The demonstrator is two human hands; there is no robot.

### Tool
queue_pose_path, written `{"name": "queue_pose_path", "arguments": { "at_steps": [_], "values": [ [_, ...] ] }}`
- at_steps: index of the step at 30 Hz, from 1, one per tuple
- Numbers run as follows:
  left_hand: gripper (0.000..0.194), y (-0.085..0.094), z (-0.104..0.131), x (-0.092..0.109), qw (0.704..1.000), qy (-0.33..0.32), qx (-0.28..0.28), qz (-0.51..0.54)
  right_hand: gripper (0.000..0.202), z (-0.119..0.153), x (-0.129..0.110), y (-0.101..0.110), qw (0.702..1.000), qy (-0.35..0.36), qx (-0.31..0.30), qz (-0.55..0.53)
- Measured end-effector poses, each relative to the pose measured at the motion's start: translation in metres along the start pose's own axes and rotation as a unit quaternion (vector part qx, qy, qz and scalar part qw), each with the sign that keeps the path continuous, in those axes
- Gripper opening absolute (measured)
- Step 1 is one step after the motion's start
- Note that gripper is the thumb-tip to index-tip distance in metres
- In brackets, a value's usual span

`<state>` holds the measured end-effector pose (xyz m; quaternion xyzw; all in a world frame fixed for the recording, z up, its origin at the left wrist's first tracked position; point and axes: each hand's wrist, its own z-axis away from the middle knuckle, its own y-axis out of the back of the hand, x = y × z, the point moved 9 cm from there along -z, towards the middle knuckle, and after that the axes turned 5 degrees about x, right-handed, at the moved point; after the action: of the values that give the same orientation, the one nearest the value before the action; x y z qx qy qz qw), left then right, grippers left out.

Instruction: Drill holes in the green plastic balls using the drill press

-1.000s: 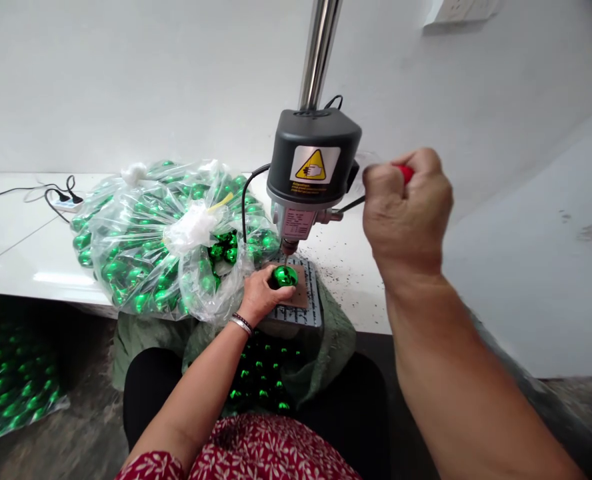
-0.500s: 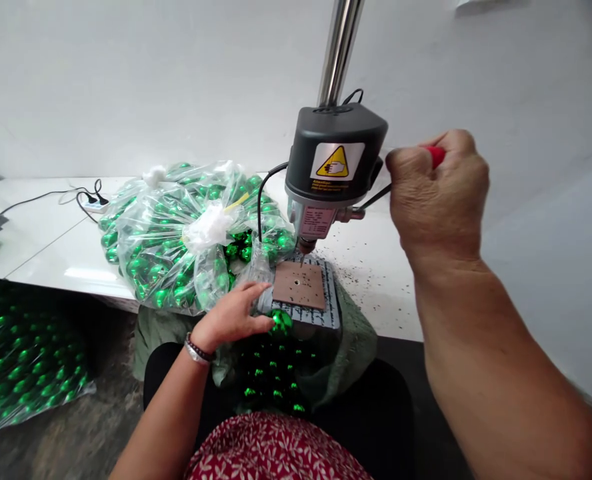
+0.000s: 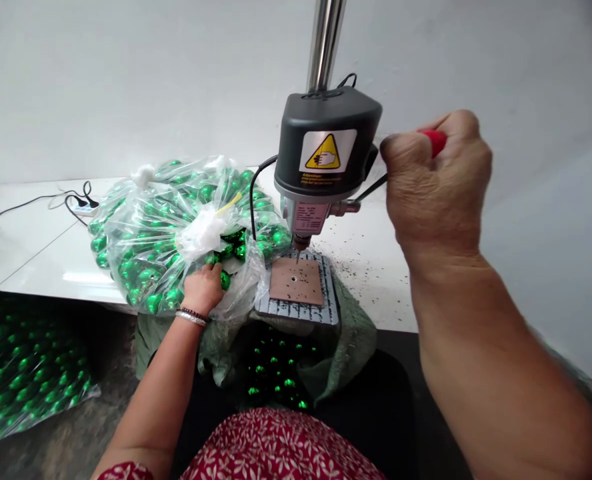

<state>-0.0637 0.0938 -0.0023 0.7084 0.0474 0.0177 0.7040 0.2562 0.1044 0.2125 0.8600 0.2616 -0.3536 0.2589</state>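
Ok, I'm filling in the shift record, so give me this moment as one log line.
left hand: at green ball, plastic bag opening | right hand: around red handle | drill bit: above brown pad

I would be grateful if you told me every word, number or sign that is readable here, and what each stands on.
"Attention:" in yellow print, on the drill head.
Yellow warning triangle showing a hand: a sign without readable words, also on the drill head.
Small lines under "Attention:": too small to read.
Pale label below the dark housing: too small and blurred to read.
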Motion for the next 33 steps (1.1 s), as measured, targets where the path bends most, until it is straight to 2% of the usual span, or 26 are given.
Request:
{"name": "queue_pose_path", "arguments": {
  "at_steps": [2,5,7,8,10,13,15,17,19,21,24,29,31,33],
  "values": [
    [0.052,0.003,0.000,0.003,1.000,-0.008,0.021,0.009,0.019,0.000,0.000,0.000,1.000,0.003,-0.001,-0.015],
    [0.058,0.023,0.006,0.011,0.993,-0.026,0.097,0.069,0.021,0.000,0.000,-0.001,1.000,0.011,-0.005,-0.026],
    [0.063,0.039,0.014,0.020,0.973,-0.056,0.133,0.179,0.021,0.000,-0.001,0.000,0.999,0.015,-0.001,-0.033],
    [0.064,0.044,0.018,0.027,0.954,-0.075,0.130,0.258,0.021,0.000,-0.001,0.001,0.999,0.016,0.001,-0.039],
    [0.064,0.047,0.025,0.043,0.888,-0.105,0.078,0.440,0.022,0.000,-0.002,0.001,0.998,0.022,0.000,-0.052],
    [0.064,0.032,0.031,0.067,0.734,-0.070,-0.041,0.674,0.024,0.000,-0.003,0.000,0.997,0.029,-0.005,-0.065],
    [0.066,0.019,0.032,0.081,0.643,-0.029,-0.094,0.760,0.024,0.000,-0.003,0.000,0.998,0.025,-0.008,-0.064],
    [0.069,0.008,0.031,0.090,0.584,0.000,-0.117,0.803,0.025,-0.001,-0.002,-0.001,0.998,0.013,-0.014,-0.058],
    [0.074,-0.001,0.029,0.096,0.558,0.015,-0.127,0.820,0.025,0.000,-0.001,-0.001,0.998,0.004,-0.018,-0.060],
    [0.082,-0.007,0.026,0.099,0.571,0.021,-0.125,0.811,0.025,0.000,-0.002,-0.001,0.997,0.003,-0.020,-0.073],
    [0.089,-0.012,0.021,0.098,0.638,0.019,-0.092,0.765,0.026,0.000,-0.003,-0.001,0.997,0.000,-0.023,-0.073],
    [0.065,-0.011,0.013,0.105,0.752,0.005,-0.065,0.656,0.026,0.001,-0.004,-0.002,0.997,-0.004,-0.029,-0.065],
    [0.060,-0.013,0.009,0.107,0.772,0.014,-0.069,0.632,0.026,0.001,-0.004,-0.001,0.997,-0.001,-0.031,-0.073],
    [0.057,-0.017,0.005,0.106,0.769,0.038,-0.076,0.633,0.027,0.001,-0.004,-0.001,0.996,0.001,-0.031,-0.078]
  ]
}}
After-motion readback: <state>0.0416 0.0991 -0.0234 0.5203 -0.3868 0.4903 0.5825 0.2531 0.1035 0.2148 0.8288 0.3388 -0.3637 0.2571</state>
